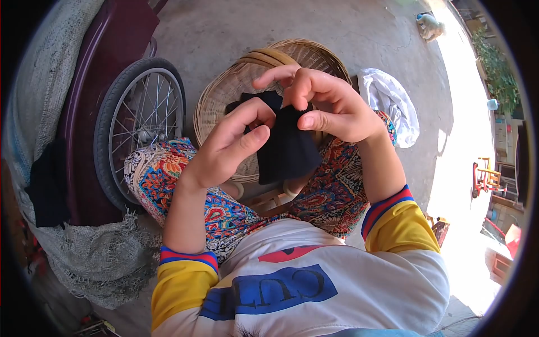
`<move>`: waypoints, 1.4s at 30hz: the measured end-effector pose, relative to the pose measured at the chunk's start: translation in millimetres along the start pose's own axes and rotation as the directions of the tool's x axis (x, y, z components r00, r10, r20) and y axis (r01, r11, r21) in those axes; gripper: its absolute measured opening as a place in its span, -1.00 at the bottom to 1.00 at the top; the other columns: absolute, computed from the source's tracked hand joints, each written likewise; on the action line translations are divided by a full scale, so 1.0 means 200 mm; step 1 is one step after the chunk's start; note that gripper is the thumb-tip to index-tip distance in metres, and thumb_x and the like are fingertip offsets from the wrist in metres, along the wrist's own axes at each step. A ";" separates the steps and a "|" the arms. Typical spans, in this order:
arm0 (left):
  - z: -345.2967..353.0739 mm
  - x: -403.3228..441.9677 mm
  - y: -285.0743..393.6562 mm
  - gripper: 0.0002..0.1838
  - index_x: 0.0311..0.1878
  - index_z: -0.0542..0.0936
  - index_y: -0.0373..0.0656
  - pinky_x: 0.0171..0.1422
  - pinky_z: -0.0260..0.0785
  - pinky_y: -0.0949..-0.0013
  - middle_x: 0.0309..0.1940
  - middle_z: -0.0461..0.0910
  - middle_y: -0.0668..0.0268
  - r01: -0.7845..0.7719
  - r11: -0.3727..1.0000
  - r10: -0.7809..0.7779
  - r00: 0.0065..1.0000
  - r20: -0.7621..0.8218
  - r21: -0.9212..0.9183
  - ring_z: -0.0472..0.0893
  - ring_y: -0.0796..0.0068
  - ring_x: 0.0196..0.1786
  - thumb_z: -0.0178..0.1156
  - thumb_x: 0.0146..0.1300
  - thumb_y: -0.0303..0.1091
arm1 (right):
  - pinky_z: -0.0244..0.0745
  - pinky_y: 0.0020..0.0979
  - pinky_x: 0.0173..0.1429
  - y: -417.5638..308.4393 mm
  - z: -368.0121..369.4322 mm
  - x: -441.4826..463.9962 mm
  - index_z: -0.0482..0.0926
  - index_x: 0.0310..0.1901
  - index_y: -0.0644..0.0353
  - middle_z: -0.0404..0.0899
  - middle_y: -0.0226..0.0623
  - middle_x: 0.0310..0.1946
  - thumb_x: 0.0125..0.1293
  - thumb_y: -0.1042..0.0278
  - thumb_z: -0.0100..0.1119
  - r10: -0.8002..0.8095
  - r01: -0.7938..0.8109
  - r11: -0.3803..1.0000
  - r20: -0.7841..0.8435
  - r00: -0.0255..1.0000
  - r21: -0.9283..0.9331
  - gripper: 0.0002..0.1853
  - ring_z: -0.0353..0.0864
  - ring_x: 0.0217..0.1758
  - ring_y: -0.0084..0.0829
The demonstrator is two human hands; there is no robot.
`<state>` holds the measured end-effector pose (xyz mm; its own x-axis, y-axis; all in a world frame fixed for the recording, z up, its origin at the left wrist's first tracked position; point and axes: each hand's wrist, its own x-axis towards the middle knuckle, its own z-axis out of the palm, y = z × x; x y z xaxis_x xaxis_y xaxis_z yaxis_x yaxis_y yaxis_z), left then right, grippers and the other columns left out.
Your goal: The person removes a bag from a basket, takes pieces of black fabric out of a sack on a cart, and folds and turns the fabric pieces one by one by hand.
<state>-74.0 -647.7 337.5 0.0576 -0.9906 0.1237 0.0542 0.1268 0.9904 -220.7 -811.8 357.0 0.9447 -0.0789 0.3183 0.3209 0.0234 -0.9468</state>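
A black cloth (287, 147) hangs between my two hands, above the lap and in front of a round wicker basket (209, 106). My left hand (233, 140) is closed on the cloth's upper left part, thumb and fingers bent together. My right hand (331, 104) pinches its top edge near the middle, with the fingertips close to those of my left hand. More black fabric (263, 100) shows behind the fingers, over the basket; whether it is the same piece I cannot tell.
A spoked wheel (147, 132) and a maroon cart panel (92, 73) stand at the left, with a black cloth and woven sacking (101, 258) beside them. A white cloth (390, 104) lies on the floor right of the basket. Patterned trousers (342, 188) cover the knees.
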 end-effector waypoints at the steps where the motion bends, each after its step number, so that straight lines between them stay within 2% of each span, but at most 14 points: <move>1: -0.01 0.00 -0.01 -0.77 -0.21 0.42 -0.25 -0.09 0.17 0.51 -0.29 0.34 0.39 -0.001 1.000 0.001 1.000 0.027 0.008 0.30 0.61 -0.21 0.04 0.34 -0.24 | 0.29 -0.40 0.04 0.00 0.00 0.00 0.38 -0.32 0.12 0.35 0.04 0.16 0.25 0.29 0.25 0.004 -0.004 1.000 0.011 1.000 -0.002 -0.79 0.36 -0.02 -0.47; 6: -0.01 -0.01 0.00 -0.80 -0.34 0.40 -0.21 -0.07 0.18 0.50 -0.32 0.36 0.36 0.024 0.989 -0.013 0.997 0.074 -0.148 0.31 0.59 -0.20 0.06 0.32 -0.28 | 0.29 -0.39 0.07 0.02 -0.01 -0.01 0.38 -0.30 0.14 0.32 0.04 0.20 0.26 0.30 0.23 0.011 -0.012 1.000 0.033 0.999 0.007 -0.79 0.36 -0.08 -0.51; 9: 0.00 0.00 -0.01 -0.75 -0.48 0.31 -0.10 -0.03 0.21 0.47 -0.34 0.41 0.34 -0.225 0.839 0.224 0.973 -0.063 -0.496 0.36 0.58 -0.18 0.08 0.32 -0.37 | 0.30 -0.36 0.07 0.01 0.00 0.00 0.39 -0.35 0.16 0.37 0.05 0.16 0.25 0.27 0.26 0.048 -0.047 0.997 -0.012 0.999 0.065 -0.76 0.39 -0.07 -0.51; 15: 0.03 -0.04 0.01 -0.76 -0.45 0.34 -0.12 -0.16 0.20 0.56 -0.44 0.36 0.45 -0.207 0.936 0.138 0.959 -0.246 -0.283 0.34 0.68 -0.31 0.12 0.35 -0.38 | 0.38 -0.53 -0.04 0.01 0.00 0.02 0.42 -0.45 0.24 0.53 -0.09 0.01 0.28 0.36 0.24 -0.073 0.101 0.956 0.109 0.991 -0.277 -0.77 0.46 -0.09 -0.61; 17: 0.01 -0.05 0.02 -0.75 -0.45 0.34 -0.13 -0.22 0.17 0.61 -0.45 0.35 0.47 -0.227 0.956 0.169 0.944 -0.283 -0.186 0.33 0.74 -0.34 0.15 0.34 -0.37 | 0.35 -0.62 -0.13 -0.01 0.01 0.00 0.40 -0.44 0.19 0.54 -0.11 0.02 0.30 0.38 0.20 0.076 -0.072 0.990 -0.031 0.997 0.121 -0.79 0.46 -0.19 -0.67; 21: -0.02 -0.05 0.02 -0.77 -0.38 0.35 -0.13 -0.37 0.09 0.71 -0.47 0.32 0.51 -0.258 0.966 0.242 0.930 -0.275 -0.022 0.30 0.85 -0.43 0.21 0.30 -0.36 | 0.27 -0.70 -0.22 0.02 0.02 0.01 0.36 -0.40 0.11 0.55 -0.12 0.02 0.32 0.43 0.16 0.063 -0.034 0.972 -0.118 0.991 0.235 -0.82 0.40 -0.26 -0.77; 25: -0.01 -0.05 0.07 -0.76 -0.24 0.33 -0.14 -0.42 0.05 0.71 -0.49 0.32 0.52 -0.179 0.973 0.141 0.960 -0.244 -0.143 0.28 0.86 -0.45 0.25 0.27 -0.36 | 0.25 -0.73 -0.24 0.05 0.03 0.02 0.35 -0.30 0.10 0.57 -0.20 -0.06 0.34 0.45 0.13 -0.015 0.051 0.958 -0.129 0.991 0.282 -0.87 0.37 -0.30 -0.82; 28: -0.03 -0.06 0.08 -0.66 -0.08 0.29 -0.18 -0.29 0.20 0.70 -0.43 0.49 0.43 -0.091 0.969 0.052 0.984 -0.172 -0.228 0.42 0.81 -0.37 0.26 0.26 -0.34 | 0.25 -0.73 -0.23 0.05 0.04 0.02 0.36 -0.18 0.14 0.55 -0.31 -0.18 0.35 0.44 0.12 -0.006 0.067 0.940 -0.180 0.984 0.335 -0.87 0.38 -0.29 -0.82; 30: 0.00 -0.05 0.06 -0.59 0.01 0.26 -0.22 -0.08 0.34 0.61 -0.31 0.62 0.25 -0.272 0.916 0.205 0.949 -0.241 -0.294 0.56 0.68 -0.21 0.26 0.26 -0.36 | 0.35 -0.51 0.01 0.04 0.04 0.02 0.32 -0.10 0.14 0.48 -0.27 -0.20 0.33 0.35 0.15 0.192 -0.140 0.938 -0.141 0.971 0.316 -0.77 0.41 -0.04 -0.56; 32: 0.00 -0.06 0.04 -0.57 0.08 0.25 -0.24 0.10 0.35 0.50 -0.20 0.65 0.10 -0.301 0.881 0.234 0.948 -0.215 -0.364 0.60 0.56 -0.07 0.23 0.27 -0.38 | 0.33 -0.53 0.04 0.06 0.06 0.02 0.33 0.02 0.19 0.47 -0.31 -0.15 0.39 0.31 0.09 0.221 -0.191 0.961 -0.136 0.966 0.201 -0.73 0.40 -0.03 -0.63; 36: -0.01 -0.04 0.03 -0.58 0.21 0.20 -0.24 0.10 0.40 0.40 -0.18 0.62 0.10 -0.234 0.890 0.072 0.919 -0.388 -0.390 0.60 0.44 -0.04 0.06 0.36 -0.42 | 0.32 -0.46 0.04 0.07 0.10 0.03 0.40 0.05 0.24 0.46 -0.32 -0.11 0.41 0.24 0.03 -0.173 0.088 0.976 -0.471 0.865 -0.198 -0.70 0.43 -0.06 -0.53; 38: -0.01 -0.02 0.03 -0.58 0.27 0.17 -0.22 0.17 0.43 0.26 -0.09 0.60 0.05 -0.194 0.916 0.022 0.898 -0.439 -0.351 0.61 0.30 0.02 -0.03 0.40 -0.41 | 0.32 -0.42 0.00 0.08 0.01 0.04 0.46 -0.06 0.24 0.49 -0.28 -0.16 0.37 0.18 0.07 -0.519 0.275 0.766 -0.308 0.797 -0.580 -0.71 0.44 -0.12 -0.44; 40: 0.03 0.01 0.06 -0.63 0.22 0.25 -0.26 -0.06 0.48 0.56 -0.25 0.62 0.21 -0.240 0.856 -0.054 0.840 -0.539 -0.459 0.63 0.52 -0.12 -0.02 0.38 -0.49 | 0.32 -0.39 -0.04 0.05 0.01 0.02 0.50 -0.20 0.24 0.51 -0.24 -0.24 0.24 0.14 0.22 -0.540 0.261 0.689 -0.238 0.807 -0.676 -0.69 0.44 -0.18 -0.35; 42: 0.05 0.01 0.08 -0.63 0.22 0.25 -0.26 -0.06 0.50 0.54 -0.20 0.61 0.21 -0.235 0.848 -0.071 0.838 -0.541 -0.476 0.63 0.51 -0.12 -0.02 0.39 -0.47 | 0.32 -0.37 -0.04 0.02 0.06 0.04 0.53 -0.25 0.27 0.52 -0.23 -0.30 0.13 0.14 0.33 -0.447 0.135 0.501 -0.122 0.886 -0.855 -0.65 0.44 -0.20 -0.30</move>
<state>-82.8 -648.0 354.2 0.5838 -0.8119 -0.0001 0.5065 0.3641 0.7816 -210.3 -801.4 356.3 0.6856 -0.2022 0.6994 0.2309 -0.8506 -0.4723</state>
